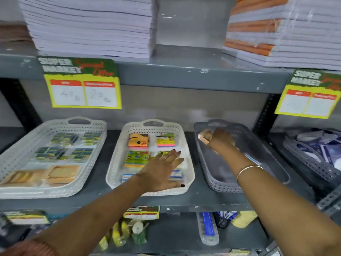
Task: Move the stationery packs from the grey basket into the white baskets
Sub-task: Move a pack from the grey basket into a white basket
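Observation:
The grey basket [217, 182] stands on the shelf to the right of centre. My right hand [220, 140] is over its far end, shut on a pale tan pack [203, 136]. A blue-and-white pack [252, 159] lies in the grey basket by my wrist. The middle white basket [118, 163] holds orange, pink and green sticky-note packs [138, 141]. My left hand [162, 170] lies flat and open over its right side, covering some packs. The left white basket [16, 159] holds green-blue packs [49, 153] and tan packs [60, 174].
Another grey basket [304, 157] with dark packets sits at the far right. Yellow price signs [83, 84] hang from the upper shelf, which carries tall paper stacks [92, 24]. A black upright post [265, 111] stands behind the grey basket. The lower shelf holds mixed items.

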The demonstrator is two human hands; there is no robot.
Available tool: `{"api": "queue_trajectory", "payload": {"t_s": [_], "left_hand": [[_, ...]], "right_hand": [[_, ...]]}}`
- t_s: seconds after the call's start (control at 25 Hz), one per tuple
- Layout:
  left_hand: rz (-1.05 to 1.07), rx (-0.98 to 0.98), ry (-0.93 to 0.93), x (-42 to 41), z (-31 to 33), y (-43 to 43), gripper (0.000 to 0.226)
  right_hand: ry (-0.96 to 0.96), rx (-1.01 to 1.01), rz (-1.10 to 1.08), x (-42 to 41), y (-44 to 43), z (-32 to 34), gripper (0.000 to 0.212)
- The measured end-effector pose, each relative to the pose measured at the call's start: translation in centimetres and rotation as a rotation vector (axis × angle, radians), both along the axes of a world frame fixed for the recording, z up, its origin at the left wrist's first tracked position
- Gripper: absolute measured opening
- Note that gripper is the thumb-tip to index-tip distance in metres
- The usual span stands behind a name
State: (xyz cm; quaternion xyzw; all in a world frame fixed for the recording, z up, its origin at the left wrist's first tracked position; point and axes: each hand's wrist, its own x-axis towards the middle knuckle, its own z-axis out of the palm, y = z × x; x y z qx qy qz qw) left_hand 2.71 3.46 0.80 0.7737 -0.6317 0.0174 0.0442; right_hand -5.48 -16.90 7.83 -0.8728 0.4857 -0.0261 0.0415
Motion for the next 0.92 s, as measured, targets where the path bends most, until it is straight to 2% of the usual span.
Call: {"api": "queue_trajectory", "payload": {"t_s": [0.12,0.28,0.44,0.56,0.72,0.84,0.92], "left_hand": [[0.143,0.002,-0.026,4.1,1.3,6.6,0.079],[0.332,0.017,-0.062,9.5,1.4,17.4,0.081],[0.491,0.118,-0.055,14.2,0.5,27.3,0.077],[0.576,0.098,-0.032,17.3,0.0,33.0,0.076],[0.653,0.11,-0.029,20.3,-0.7,37.8,0.081],[0.652,0.091,0.026,21.3,-1.2,38.9,0.091],[0.635,0.068,0.036,21.4,-1.7,38.9,0.083]], "right_hand": [[-0.032,-0.045,0.231,4.9,4.1,1.0,0.038],[-0.148,0.032,0.316,11.1,13.1,0.7,0.058],[-0.132,0.087,0.48,16.8,22.4,0.0,0.053],[-0.119,0.102,0.549,20.4,28.9,-0.5,0.056],[-0.07,0.17,0.667,24.2,36.8,-2.2,0.035],[0.005,0.148,0.755,25.8,40.8,-3.6,0.043],[0.045,0.122,0.788,26.6,42.3,-4.7,0.043]]}}
